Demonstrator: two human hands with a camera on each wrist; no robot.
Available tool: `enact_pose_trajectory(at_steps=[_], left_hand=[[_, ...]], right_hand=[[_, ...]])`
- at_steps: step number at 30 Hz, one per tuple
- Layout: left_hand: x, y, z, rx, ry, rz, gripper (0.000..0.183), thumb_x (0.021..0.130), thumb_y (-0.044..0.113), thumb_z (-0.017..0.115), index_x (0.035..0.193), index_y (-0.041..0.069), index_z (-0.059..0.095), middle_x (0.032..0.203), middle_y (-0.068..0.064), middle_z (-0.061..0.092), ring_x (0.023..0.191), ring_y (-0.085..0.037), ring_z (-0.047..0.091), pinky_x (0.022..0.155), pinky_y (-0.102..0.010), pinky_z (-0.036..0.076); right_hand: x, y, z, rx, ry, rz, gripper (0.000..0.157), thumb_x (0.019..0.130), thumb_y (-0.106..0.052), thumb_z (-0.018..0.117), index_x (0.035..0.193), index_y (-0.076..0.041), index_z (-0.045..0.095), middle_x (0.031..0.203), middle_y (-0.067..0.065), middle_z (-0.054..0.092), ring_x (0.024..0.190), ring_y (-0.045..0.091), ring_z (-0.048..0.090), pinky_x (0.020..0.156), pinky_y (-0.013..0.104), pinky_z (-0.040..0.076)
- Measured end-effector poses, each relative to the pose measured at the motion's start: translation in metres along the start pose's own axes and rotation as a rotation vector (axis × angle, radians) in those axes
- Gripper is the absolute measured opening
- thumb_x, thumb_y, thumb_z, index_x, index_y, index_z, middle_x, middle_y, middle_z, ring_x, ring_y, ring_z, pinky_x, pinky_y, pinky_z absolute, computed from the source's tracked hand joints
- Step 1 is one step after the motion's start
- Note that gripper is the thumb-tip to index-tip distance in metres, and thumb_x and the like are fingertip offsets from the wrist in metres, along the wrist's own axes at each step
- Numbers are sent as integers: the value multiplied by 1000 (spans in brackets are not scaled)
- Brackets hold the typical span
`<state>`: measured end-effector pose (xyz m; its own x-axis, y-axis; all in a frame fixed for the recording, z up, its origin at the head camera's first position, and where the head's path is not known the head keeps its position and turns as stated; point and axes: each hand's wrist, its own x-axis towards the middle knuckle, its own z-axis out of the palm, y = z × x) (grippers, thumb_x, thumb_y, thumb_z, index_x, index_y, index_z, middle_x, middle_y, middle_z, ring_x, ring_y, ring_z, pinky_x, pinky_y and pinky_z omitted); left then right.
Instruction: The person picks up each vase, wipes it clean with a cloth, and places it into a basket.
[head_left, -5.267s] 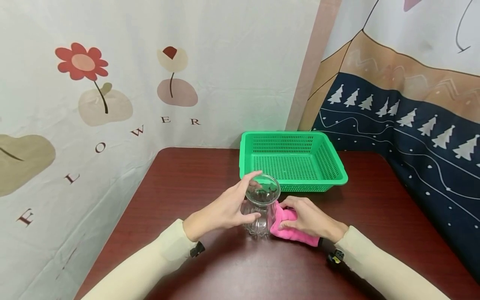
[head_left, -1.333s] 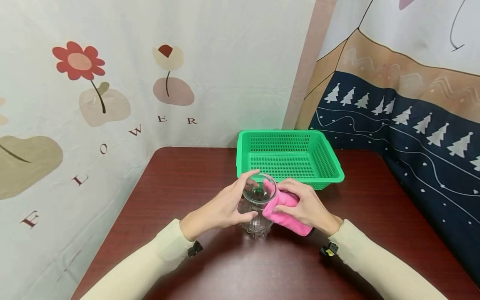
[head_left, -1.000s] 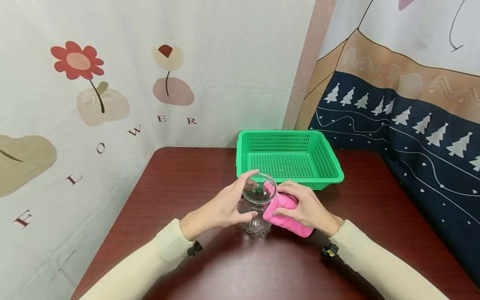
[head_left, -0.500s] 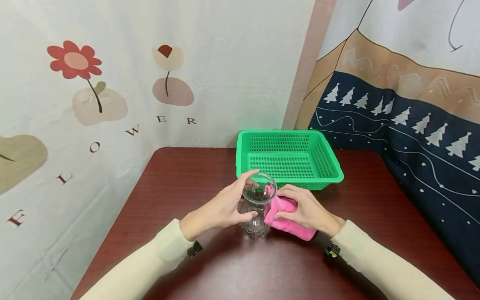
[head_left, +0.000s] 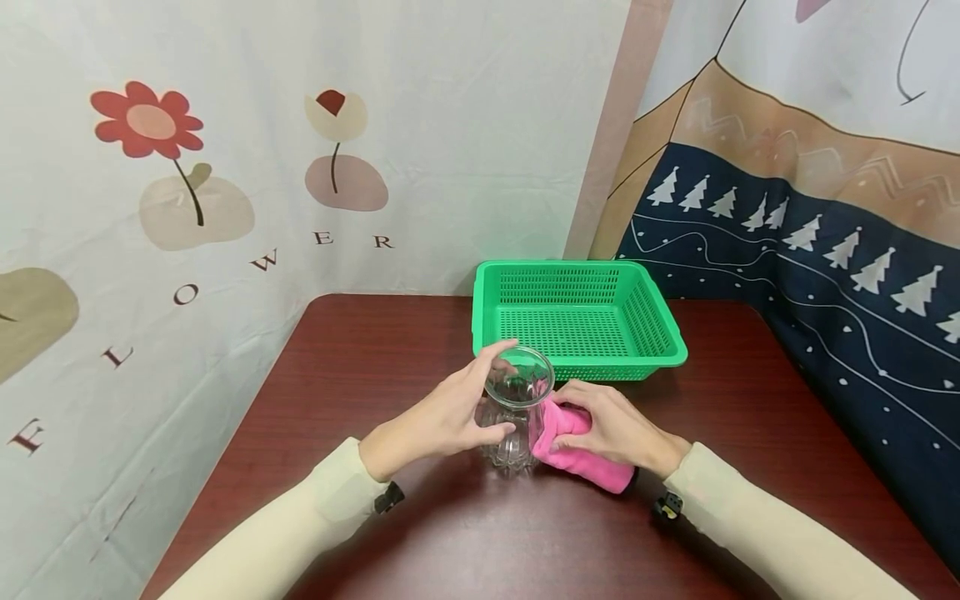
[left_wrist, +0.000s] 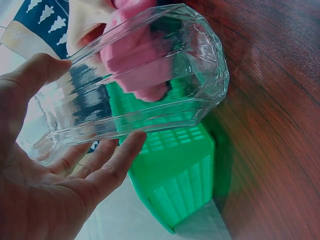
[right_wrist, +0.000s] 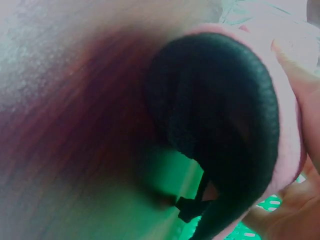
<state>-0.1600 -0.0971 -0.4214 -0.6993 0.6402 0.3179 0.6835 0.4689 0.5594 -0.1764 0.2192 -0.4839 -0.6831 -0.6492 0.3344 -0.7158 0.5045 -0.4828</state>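
Observation:
A clear glass vase (head_left: 513,446) with a wide round rim and faceted lower body stands upright on the table. My left hand (head_left: 448,412) grips its left side, the thumb in front and the fingers behind; the left wrist view shows this hand (left_wrist: 65,165) spread round the glass. In my right hand (head_left: 618,425) is a bunched pink cloth (head_left: 592,467), pinched between thumb and fingers and set against the vase's right side. From the right wrist, the cloth shows a black inner side (right_wrist: 220,100) with a thin black strap (right_wrist: 192,207).
Just behind the vase sits a green perforated plastic basket (head_left: 592,367). The dark red wooden table (head_left: 360,350) reaches back to a printed white curtain (head_left: 465,150); a navy curtain with white trees (head_left: 810,275) hangs along the right.
Over the last second my right hand slides the pink cloth down the vase's right side, from near the rim to the lower body. My left hand keeps its hold, and the vase stays put.

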Motion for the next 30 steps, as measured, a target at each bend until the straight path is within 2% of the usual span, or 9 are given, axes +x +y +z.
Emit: enact_pose_trajectory(at_steps=[6, 13, 19, 30], left_hand=[[0, -1, 0, -10, -3, -6, 112, 94, 16, 94, 180, 10, 22, 152, -16, 72, 135, -33, 76, 103, -45, 71], [1, 0, 0, -25, -5, -7, 112, 93, 15, 93, 179, 10, 23, 152, -17, 71, 135, -34, 76, 103, -48, 71], [2, 0, 0, -19, -5, -8, 111, 93, 15, 94, 179, 7, 24, 152, -16, 72, 134, -33, 77, 103, -46, 71], [1, 0, 0, -16, -2, -2, 111, 93, 16, 94, 179, 9, 23, 151, -16, 72, 134, -33, 77, 104, -45, 71]], right_hand=[[0, 0, 1, -57, -20, 16, 60, 85, -40, 107, 136, -20, 83, 119, -14, 80, 103, 2, 67, 92, 30, 61], [0, -2, 1, -79, -22, 20, 62, 83, -39, 108, 136, -16, 84, 118, -12, 82, 102, 3, 68, 92, 32, 62], [1, -2, 3, -68, -17, 16, 59, 84, -34, 108, 134, -13, 83, 119, -9, 84, 104, 4, 70, 94, 33, 64], [0, 2, 6, -27, 8, 13, 56, 85, -28, 108, 134, -14, 83, 120, -7, 85, 105, 6, 73, 94, 35, 66]])
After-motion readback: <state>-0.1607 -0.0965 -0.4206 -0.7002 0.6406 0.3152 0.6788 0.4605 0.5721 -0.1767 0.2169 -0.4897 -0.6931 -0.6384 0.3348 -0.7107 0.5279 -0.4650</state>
